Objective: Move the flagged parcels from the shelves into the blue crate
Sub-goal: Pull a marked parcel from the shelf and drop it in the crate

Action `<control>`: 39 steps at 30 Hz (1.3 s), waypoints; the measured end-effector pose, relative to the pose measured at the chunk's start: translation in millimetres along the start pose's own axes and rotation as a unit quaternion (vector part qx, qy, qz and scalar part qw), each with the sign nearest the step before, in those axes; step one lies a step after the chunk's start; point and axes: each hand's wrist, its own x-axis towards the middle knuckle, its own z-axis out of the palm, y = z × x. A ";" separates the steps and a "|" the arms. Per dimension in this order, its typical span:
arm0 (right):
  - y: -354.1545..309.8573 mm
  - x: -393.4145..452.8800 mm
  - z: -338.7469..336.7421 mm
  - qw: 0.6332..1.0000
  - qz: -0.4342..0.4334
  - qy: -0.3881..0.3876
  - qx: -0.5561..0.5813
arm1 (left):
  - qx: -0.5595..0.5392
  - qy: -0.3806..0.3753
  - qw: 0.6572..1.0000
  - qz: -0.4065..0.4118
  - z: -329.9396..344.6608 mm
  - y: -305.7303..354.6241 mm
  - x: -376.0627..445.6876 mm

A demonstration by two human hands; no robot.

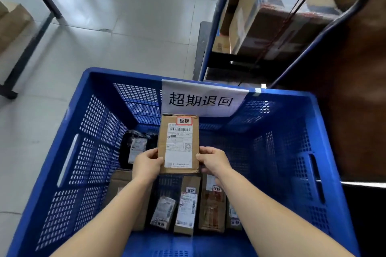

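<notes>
right now you hold one brown cardboard parcel with both hands, above the open inside of the one blue crate. your left hand grips its lower left edge, thumb laid on the front face and fingers curled round behind; your right hand grips the lower right edge the same way, fingers wrapped at the side. the parcel faces you with its label side, a white shipping label covering most of the front and one red-bordered flag sticker at the top. on the crate's far wall hangs one white paper sign with four large black characters, just above the held parcel. down on the crate floor you have at least six more packages: one black plastic bag with a white label at the far left, one flat brown box partly hidden under your left forearm, one small crinkled bag, one narrow brown box with a flag sticker, one brown box with a flag sticker beside it, and one more at the right, mostly covered by your right forearm. outside the crate, one blue-framed trolley handle curves across the upper right, with stacked cardboard boxes behind it. one dark metal shelf leg stands at the upper left on the pale tiled floor.
</notes>
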 end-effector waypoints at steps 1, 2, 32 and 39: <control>7.3 13.8 3.2 1.000 0.005 -0.002 0.000 | 0.015 0.004 1.000 -0.004 5.3 -9.2 13.3; 15.9 27.8 6.1 1.000 0.012 -0.004 -0.003 | 0.031 0.008 0.999 -0.005 10.7 -18.4 25.5; 158.8 255.3 85.4 0.986 0.060 -0.135 -0.077 | 0.053 -0.050 0.996 -0.056 118.7 -148.2 187.1; 118.6 165.2 34.0 0.992 0.095 -0.066 -0.048 | 0.091 -0.057 0.992 -0.064 101.6 -85.9 127.5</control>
